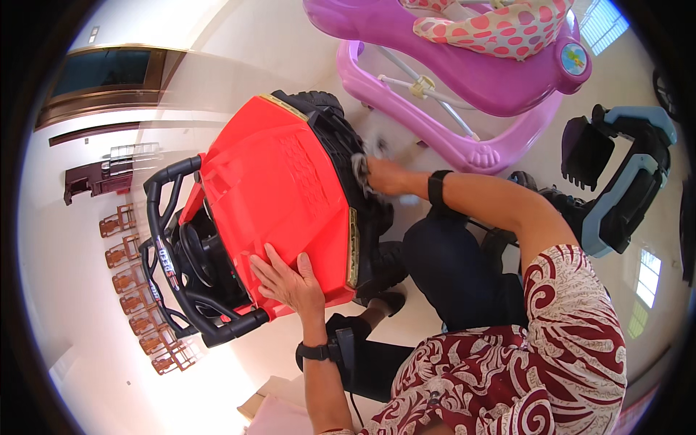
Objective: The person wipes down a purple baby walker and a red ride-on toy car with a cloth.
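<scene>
My left hand [291,280] lies flat, fingers apart, on the red plastic hood [272,185] of a ride-on toy car, near one side edge. My right hand [383,175] holds a crumpled greyish cloth [360,167] against the car's black front bumper [340,157]; its fingers are partly blurred. The hood has raised lettering and gold-coloured light strips [353,247]. Behind the hood are a black steering wheel [196,253] and a black tubular roll bar [157,217]. Black treaded wheels [321,100] show at the car's front.
A purple baby walker [402,122] with a spotted seat stands beyond my right hand. A toy excavator [625,201] is at the right. Wooden chairs [138,323] line the far left. My bent knee [446,261] is close to the bumper. A pink item [280,416] lies at the bottom edge.
</scene>
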### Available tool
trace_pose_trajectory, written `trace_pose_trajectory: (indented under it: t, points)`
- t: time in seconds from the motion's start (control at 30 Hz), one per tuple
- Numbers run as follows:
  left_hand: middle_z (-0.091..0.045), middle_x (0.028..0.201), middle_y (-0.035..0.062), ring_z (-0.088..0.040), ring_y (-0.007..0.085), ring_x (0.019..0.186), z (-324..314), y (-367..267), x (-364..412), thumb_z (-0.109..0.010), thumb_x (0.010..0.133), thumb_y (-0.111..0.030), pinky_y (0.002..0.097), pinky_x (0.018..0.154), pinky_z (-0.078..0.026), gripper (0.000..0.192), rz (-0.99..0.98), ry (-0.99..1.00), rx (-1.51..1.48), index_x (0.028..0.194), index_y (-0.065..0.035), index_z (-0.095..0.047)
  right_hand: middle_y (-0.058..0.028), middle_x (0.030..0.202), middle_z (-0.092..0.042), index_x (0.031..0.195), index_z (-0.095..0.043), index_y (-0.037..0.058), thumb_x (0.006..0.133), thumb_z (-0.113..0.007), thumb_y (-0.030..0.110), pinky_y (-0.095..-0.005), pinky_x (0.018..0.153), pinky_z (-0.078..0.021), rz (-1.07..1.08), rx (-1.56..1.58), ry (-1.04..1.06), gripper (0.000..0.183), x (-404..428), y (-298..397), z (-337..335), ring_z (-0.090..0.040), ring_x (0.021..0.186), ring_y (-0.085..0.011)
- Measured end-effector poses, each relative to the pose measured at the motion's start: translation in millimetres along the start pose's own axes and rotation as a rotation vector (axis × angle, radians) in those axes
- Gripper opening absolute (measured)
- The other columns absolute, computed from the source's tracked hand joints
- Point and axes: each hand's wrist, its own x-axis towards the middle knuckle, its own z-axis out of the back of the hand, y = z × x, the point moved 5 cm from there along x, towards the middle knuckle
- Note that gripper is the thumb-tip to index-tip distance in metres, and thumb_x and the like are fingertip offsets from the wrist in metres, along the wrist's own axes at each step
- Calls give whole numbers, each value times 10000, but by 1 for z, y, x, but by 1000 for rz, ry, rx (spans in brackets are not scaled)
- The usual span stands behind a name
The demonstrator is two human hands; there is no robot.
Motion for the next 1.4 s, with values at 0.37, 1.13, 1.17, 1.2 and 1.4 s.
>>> trace_pose_trajectory:
  t: [0.37,1.13,1.17,1.2,1.4]
  points:
    - [-176,1416,214,-180,392,1293,-7,4,3,-424,866,-491,627,950,-155,635,20,-9,-9,1356,-110,-290,-208,796,-604,839,-581,-78,721,-549,148,-378,608,-475,178,-167,427,257,-60,51,11,-613,732,-271]
    - [-270,1404,174,-239,291,1309,29,92,-79,-635,740,-422,499,997,-126,787,12,263,-134,1330,-23,-300,-3,676,-534,823,-600,76,770,-523,95,-269,514,-364,320,560,-270,95,72,66,123,-451,607,-85]
    - [-286,1391,186,-247,300,1304,29,92,-75,-640,738,-421,493,1005,-129,782,67,284,-239,1321,-16,-313,-7,687,-544,830,-599,64,777,-533,110,-273,526,-378,297,559,-261,96,87,81,125,-452,622,-86]
    - [-303,1378,199,-254,310,1298,29,96,-71,-645,735,-420,487,1012,-133,777,119,298,-345,1312,-8,-326,-43,719,-584,852,-599,36,785,-546,131,-292,575,-419,332,564,-246,127,87,105,127,-506,672,-118]
    - [-351,1294,306,-379,424,1188,14,86,-78,-642,705,-525,461,895,-365,849,-160,79,9,1244,66,-359,-187,960,-612,921,-624,32,724,-481,231,-405,736,-478,304,-238,-306,314,153,83,82,-591,869,-358]
